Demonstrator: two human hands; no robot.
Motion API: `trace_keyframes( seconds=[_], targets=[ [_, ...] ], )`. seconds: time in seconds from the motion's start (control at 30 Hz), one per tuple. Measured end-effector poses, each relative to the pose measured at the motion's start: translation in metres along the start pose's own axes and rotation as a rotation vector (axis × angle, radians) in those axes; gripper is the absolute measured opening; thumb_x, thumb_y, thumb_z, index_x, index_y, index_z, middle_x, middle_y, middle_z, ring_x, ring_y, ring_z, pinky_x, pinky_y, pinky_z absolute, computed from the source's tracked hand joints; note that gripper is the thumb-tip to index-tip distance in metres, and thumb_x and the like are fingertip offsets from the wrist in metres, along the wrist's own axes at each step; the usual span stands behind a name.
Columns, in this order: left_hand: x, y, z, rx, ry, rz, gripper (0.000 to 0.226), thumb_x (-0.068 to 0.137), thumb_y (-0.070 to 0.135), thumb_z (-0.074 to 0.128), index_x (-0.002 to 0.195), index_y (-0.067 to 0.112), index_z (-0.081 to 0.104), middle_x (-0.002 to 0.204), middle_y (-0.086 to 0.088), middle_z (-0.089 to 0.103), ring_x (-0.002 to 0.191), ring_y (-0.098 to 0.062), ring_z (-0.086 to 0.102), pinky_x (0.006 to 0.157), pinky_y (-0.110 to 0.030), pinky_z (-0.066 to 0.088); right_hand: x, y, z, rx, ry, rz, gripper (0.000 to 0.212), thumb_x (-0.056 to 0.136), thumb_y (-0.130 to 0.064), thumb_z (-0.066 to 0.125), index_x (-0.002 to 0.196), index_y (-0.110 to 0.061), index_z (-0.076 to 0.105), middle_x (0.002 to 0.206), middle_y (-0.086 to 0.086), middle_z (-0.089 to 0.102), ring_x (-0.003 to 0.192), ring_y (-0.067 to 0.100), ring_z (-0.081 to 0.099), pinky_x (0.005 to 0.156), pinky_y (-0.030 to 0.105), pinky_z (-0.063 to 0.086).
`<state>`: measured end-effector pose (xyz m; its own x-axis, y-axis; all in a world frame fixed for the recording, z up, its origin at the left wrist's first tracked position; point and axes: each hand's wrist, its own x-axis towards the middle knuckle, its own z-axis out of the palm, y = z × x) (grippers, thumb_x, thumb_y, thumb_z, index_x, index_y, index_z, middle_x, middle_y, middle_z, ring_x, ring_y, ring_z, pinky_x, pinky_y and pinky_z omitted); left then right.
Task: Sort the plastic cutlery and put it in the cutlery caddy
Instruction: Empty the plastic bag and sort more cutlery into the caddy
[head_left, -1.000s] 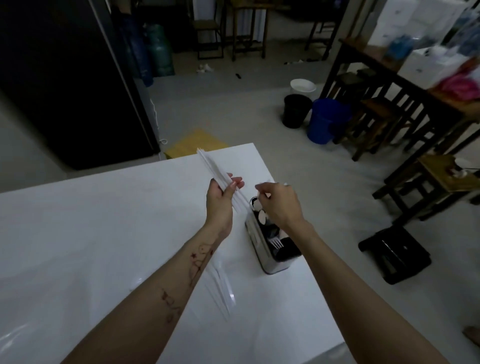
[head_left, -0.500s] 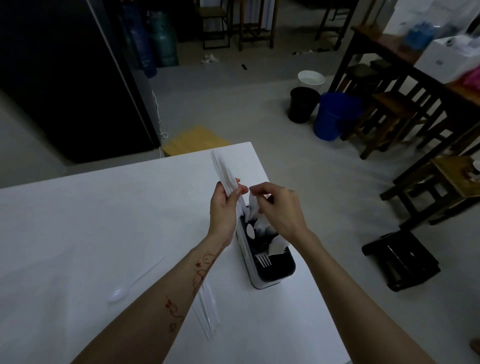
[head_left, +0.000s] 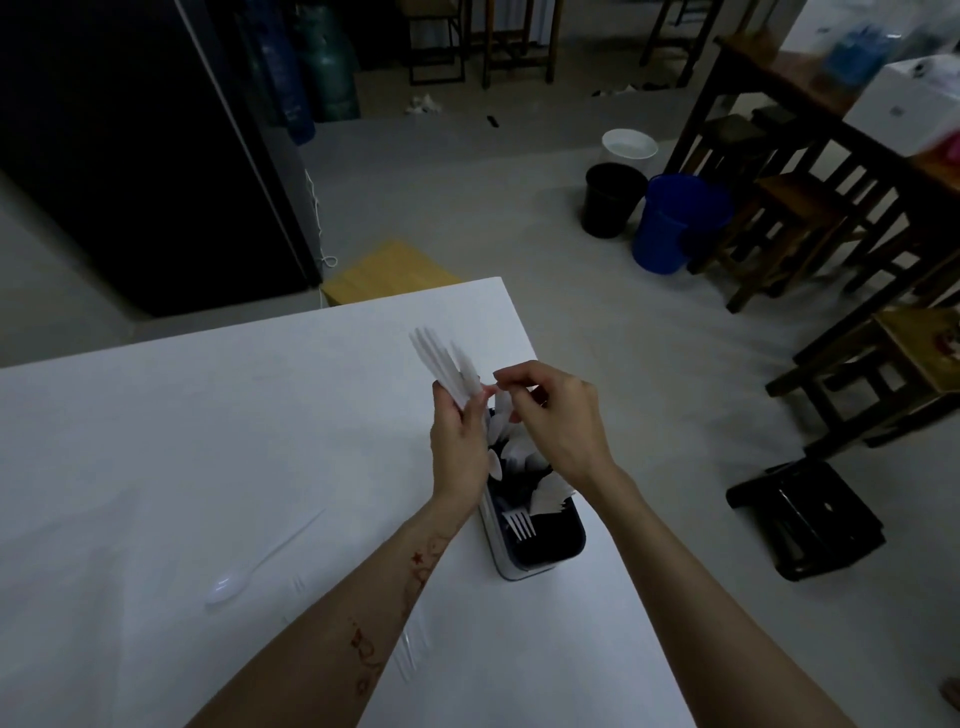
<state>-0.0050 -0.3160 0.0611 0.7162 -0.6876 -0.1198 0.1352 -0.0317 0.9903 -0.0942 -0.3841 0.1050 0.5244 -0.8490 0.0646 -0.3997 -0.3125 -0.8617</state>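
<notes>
My left hand (head_left: 460, 447) grips a fanned bundle of white plastic cutlery (head_left: 444, 364), handles pointing up and away. My right hand (head_left: 553, 415) hovers just right of it over the caddy, fingertips curled and pinching at the near edge of the bundle. The dark cutlery caddy (head_left: 540, 551) with a white outer wall stands on the white table (head_left: 208, 441) near its right edge, under both hands. It holds a fork (head_left: 519, 522) in the near compartment and spoons (head_left: 511, 452) further back. A lone white spoon (head_left: 260, 561) lies on the table at the left.
More clear cutlery (head_left: 410, 654) lies beside my left forearm. The table's right edge drops off close to the caddy. On the floor beyond stand a blue bucket (head_left: 675, 223), a black bin (head_left: 608, 200), wooden stools (head_left: 779, 218) and a black stool (head_left: 805, 519).
My right hand has come up from the caddy to the bundle in my left hand. The view has shifted, bringing the lone spoon on the left into sight.
</notes>
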Motion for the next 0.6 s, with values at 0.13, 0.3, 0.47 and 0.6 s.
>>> trace_keyframes(
  seconds=[0.13,0.3,0.47,0.6],
  targets=[
    [-0.006,-0.007,0.003,0.118,-0.075,0.072,0.020,0.101,0.024,0.043,0.119,0.017,0.044,0.102,0.000,0.066,0.087,-0.010,0.066,0.072,-0.017,0.054,0.000,-0.001,0.001,-0.001,0.085,-0.077,0.020,0.093,-0.011,0.059,0.106,-0.016,0.074,0.096,-0.009,0.074,0.076,-0.006,0.066,0.066,0.006,0.047],
    [-0.007,-0.016,0.001,0.301,-0.069,0.137,0.026,0.102,0.023,0.041,0.123,0.010,0.044,0.112,-0.010,0.053,0.097,-0.013,0.059,0.081,-0.024,0.055,-0.003,-0.006,0.002,0.072,0.049,-0.148,0.036,0.098,-0.037,0.054,0.134,-0.032,0.057,0.126,-0.018,0.063,0.110,0.001,0.060,0.090,0.018,0.051],
    [-0.009,-0.016,-0.012,0.289,-0.197,0.175,0.025,0.104,0.021,0.036,0.118,0.006,0.051,0.110,-0.007,0.060,0.104,-0.016,0.058,0.089,-0.026,0.047,-0.007,-0.014,0.011,0.017,-0.005,-0.285,0.037,0.098,-0.037,0.054,0.135,-0.036,0.055,0.125,-0.026,0.058,0.115,-0.001,0.058,0.098,0.022,0.049],
    [-0.009,-0.013,-0.020,0.335,-0.315,0.224,0.029,0.105,0.013,0.027,0.114,0.004,0.053,0.102,-0.005,0.064,0.096,-0.007,0.059,0.087,-0.019,0.046,-0.007,-0.002,0.024,-0.064,0.106,-0.331,0.026,0.099,-0.023,0.055,0.120,-0.017,0.070,0.113,-0.006,0.072,0.101,0.006,0.066,0.096,0.035,0.052]
  ],
)
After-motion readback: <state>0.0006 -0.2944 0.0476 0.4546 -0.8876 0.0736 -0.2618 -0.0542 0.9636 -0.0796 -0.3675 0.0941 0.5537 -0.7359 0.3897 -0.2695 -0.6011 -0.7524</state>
